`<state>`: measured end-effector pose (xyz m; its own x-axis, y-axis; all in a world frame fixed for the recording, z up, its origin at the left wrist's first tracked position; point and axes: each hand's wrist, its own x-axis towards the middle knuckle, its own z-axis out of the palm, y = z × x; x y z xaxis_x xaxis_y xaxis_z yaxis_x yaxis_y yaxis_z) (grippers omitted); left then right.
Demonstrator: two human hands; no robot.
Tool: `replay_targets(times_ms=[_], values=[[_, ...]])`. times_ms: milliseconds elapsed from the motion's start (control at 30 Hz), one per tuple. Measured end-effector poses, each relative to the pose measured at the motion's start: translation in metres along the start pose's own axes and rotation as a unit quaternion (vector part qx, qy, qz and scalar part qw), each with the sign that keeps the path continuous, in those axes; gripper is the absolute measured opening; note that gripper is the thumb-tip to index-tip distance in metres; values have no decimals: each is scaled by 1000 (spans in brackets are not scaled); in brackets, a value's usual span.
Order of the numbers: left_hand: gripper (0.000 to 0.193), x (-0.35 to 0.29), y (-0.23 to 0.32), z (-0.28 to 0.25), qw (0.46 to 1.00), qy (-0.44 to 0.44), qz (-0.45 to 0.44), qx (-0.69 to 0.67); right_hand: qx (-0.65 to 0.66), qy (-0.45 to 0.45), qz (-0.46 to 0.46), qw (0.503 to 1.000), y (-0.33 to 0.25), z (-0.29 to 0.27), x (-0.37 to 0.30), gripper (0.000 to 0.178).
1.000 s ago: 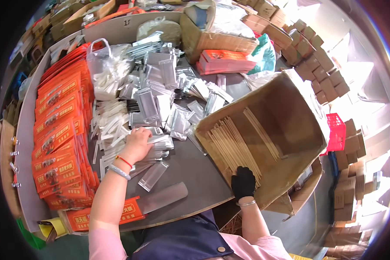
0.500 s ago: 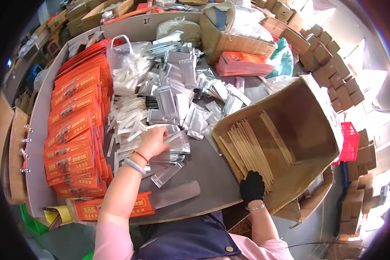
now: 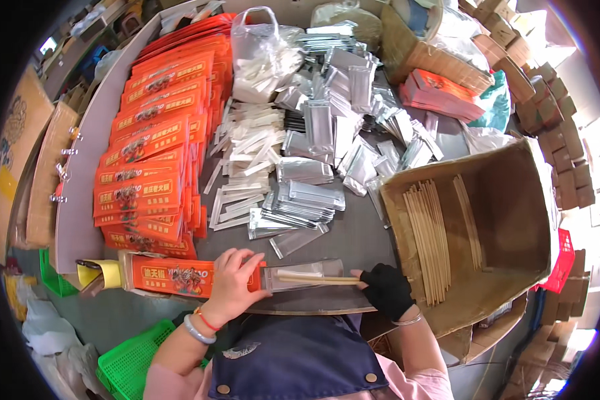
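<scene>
My right hand (image 3: 385, 291), in a black fingerless glove, grips thin wooden chopsticks (image 3: 337, 279) by their right end at the table's front edge. The chopsticks point left over a clear plastic flap (image 3: 335, 268), where a white strip (image 3: 300, 274) also lies. This flap extends from a red printed sleeve (image 3: 173, 275). My left hand (image 3: 237, 283) rests on the sleeve's right end, fingers and thumb apart. How many chopsticks I hold cannot be made out.
An open cardboard box (image 3: 513, 200) with more chopsticks (image 3: 428, 240) stands at right. Stacked red sleeves (image 3: 150, 143) fill the left side. White strips (image 3: 250, 160) and clear-wrapped silvery packets (image 3: 307, 203) cover the middle. A green basket (image 3: 137, 353) sits below the table.
My left hand has gone from the clear packets to the red sleeve. My right hand has left the box with chopsticks, moving to the flap. The white strip now lies there.
</scene>
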<state>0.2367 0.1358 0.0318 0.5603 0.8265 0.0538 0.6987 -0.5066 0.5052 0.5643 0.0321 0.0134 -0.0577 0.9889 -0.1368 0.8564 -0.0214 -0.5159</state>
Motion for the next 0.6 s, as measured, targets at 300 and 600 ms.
replay_targets(times_ms=[300,600], values=[[75,3,7,14,998,-38,35,36,15,74,-71,995,-21,40,49,25],[38,18,0,17,981,-52,152,111,161,59,-127,977,-98,46,64,64]])
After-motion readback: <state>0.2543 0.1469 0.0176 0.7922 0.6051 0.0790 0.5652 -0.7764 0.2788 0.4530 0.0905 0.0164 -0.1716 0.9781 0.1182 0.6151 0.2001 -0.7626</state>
